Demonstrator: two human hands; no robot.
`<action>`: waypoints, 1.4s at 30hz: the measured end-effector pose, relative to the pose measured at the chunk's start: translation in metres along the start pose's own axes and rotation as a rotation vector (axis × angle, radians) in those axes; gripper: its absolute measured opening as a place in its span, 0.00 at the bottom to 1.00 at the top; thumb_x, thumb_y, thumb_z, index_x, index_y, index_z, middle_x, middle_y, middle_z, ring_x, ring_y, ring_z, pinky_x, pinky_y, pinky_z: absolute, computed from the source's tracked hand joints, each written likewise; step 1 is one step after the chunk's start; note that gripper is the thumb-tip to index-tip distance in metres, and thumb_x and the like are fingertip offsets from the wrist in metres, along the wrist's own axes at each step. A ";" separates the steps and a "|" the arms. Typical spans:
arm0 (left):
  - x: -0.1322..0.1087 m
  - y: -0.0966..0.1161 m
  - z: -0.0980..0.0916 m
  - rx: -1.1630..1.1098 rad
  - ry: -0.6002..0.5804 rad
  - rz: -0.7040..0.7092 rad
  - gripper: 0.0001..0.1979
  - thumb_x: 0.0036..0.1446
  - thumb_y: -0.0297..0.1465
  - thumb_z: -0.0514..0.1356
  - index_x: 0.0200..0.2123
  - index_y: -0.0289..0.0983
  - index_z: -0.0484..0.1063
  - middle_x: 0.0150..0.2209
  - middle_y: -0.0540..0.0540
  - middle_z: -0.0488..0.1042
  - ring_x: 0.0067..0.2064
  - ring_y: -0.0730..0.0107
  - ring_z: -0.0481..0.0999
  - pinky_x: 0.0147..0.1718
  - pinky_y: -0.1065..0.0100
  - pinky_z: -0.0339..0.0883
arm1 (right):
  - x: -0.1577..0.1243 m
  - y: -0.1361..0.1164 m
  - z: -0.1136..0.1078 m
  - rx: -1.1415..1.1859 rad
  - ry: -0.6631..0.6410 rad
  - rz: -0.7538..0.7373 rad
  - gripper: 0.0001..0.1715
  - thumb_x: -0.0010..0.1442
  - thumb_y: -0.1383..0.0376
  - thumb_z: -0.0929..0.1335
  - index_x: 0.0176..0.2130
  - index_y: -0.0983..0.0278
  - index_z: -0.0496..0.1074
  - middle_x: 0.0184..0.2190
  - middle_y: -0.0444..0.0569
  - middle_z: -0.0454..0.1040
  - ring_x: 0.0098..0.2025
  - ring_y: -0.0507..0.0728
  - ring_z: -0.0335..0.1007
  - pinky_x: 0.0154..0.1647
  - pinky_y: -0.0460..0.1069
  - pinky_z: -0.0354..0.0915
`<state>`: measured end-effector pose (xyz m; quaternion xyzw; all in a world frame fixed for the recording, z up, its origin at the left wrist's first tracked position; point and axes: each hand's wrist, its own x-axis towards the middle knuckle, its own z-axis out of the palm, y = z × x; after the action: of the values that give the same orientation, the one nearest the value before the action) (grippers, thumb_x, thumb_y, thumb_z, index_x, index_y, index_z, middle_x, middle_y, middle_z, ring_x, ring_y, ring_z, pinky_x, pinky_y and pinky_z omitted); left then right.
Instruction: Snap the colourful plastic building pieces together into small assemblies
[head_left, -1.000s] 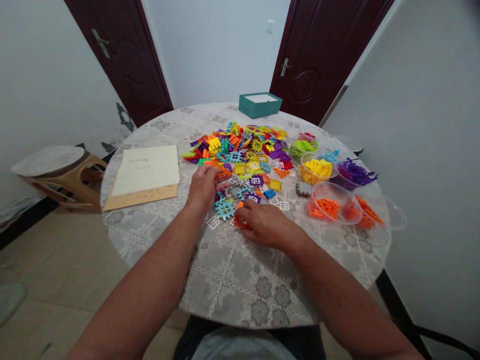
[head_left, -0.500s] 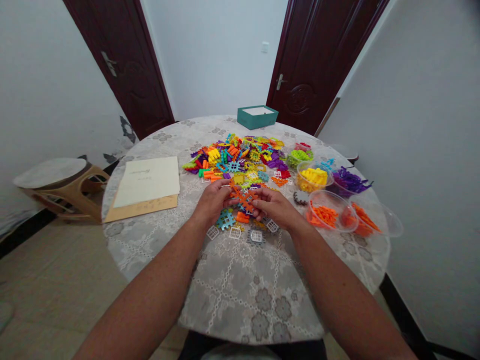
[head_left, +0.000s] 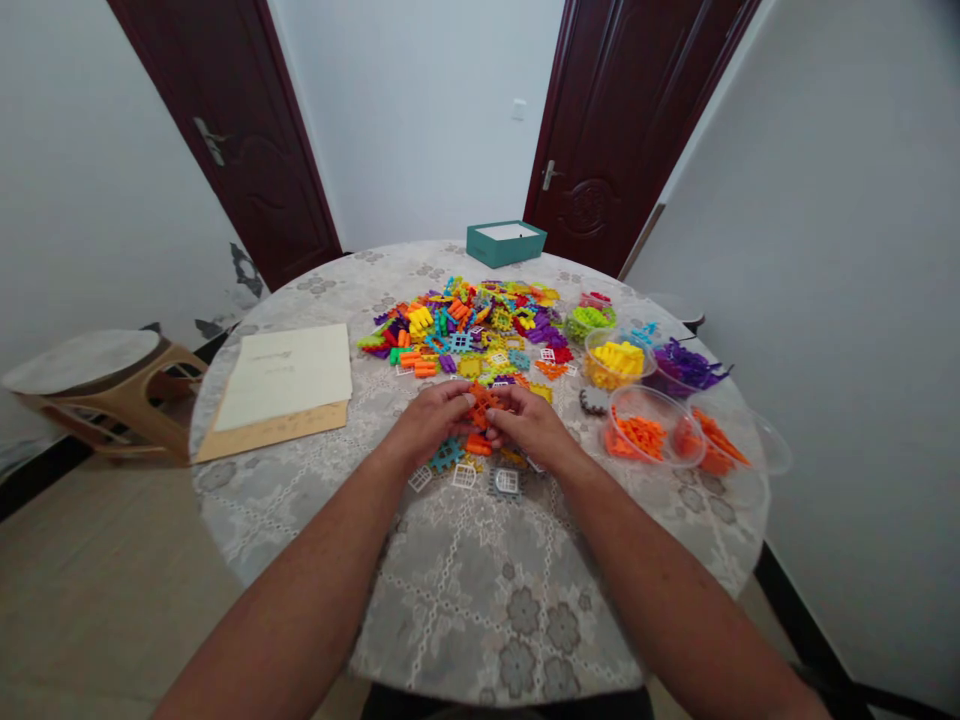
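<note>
Both hands meet at the near edge of a heap of plastic building pieces. Between them is an orange toothed building piece (head_left: 486,402), gripped from the left by my left hand (head_left: 441,418) and from the right by my right hand (head_left: 526,420). Whether it is one piece or two joined, I cannot tell. Just below the hands lie a blue toothed piece (head_left: 448,455), an orange ribbed piece (head_left: 478,444), white window frames (head_left: 464,474) and a grey square piece (head_left: 506,482). Behind the hands spreads the mixed colourful heap (head_left: 480,325).
Clear tubs on the right hold yellow pieces (head_left: 619,358), orange pieces (head_left: 637,438), green pieces (head_left: 591,318) and purple pieces (head_left: 686,365). Paper sheets (head_left: 289,375) lie on the left. A teal box (head_left: 506,245) stands at the back; a stool (head_left: 90,385) is beyond the left edge.
The hands have come closer together around the orange piece, which is now more covered by fingers. The camera view has shifted slightly.
</note>
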<state>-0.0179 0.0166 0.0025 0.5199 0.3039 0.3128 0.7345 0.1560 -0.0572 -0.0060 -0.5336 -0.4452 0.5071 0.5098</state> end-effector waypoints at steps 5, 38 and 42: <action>0.000 0.002 -0.003 0.086 0.014 0.030 0.16 0.56 0.30 0.70 0.48 0.38 0.78 0.47 0.41 0.81 0.40 0.64 0.83 0.36 0.64 0.81 | 0.001 0.000 0.000 -0.224 0.094 -0.105 0.18 0.65 0.58 0.70 0.52 0.60 0.73 0.36 0.45 0.79 0.30 0.53 0.76 0.34 0.49 0.75; 0.014 -0.001 -0.015 -0.157 0.361 0.096 0.13 0.53 0.24 0.65 0.44 0.33 0.77 0.36 0.44 0.78 0.36 0.69 0.79 0.36 0.63 0.83 | -0.002 -0.006 -0.062 -1.403 0.073 -0.221 0.10 0.60 0.72 0.68 0.38 0.61 0.79 0.42 0.54 0.78 0.48 0.61 0.72 0.51 0.53 0.64; 0.015 -0.002 -0.014 -0.143 0.371 0.094 0.13 0.54 0.23 0.64 0.44 0.33 0.77 0.37 0.43 0.78 0.35 0.70 0.78 0.35 0.64 0.83 | -0.006 -0.010 -0.055 -1.386 -0.002 -0.262 0.09 0.64 0.67 0.69 0.43 0.59 0.79 0.46 0.53 0.77 0.51 0.62 0.71 0.54 0.54 0.64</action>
<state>-0.0190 0.0351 -0.0053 0.4137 0.3863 0.4578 0.6856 0.2111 -0.0677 0.0022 -0.6769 -0.7268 0.0417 0.1088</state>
